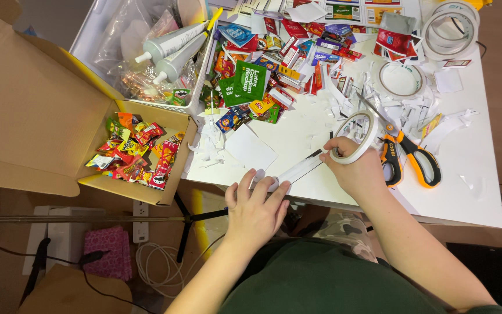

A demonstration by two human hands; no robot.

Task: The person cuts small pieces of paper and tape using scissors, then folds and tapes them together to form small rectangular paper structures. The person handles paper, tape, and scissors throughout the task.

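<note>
Both forearms reach forward from the body, the left hand (255, 210) lying flat, palm down, its fingers (261, 185) spread and pressing downward, while the right hand (355, 168) curls in a closed grip with its wrist bent slightly inward.

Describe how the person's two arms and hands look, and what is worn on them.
Both forearms are bare, with no sleeves visible. The left hand and the right hand wear no gloves, rings or watch. The fingers have short, unpainted nails. A dark green top covers the torso.
</note>
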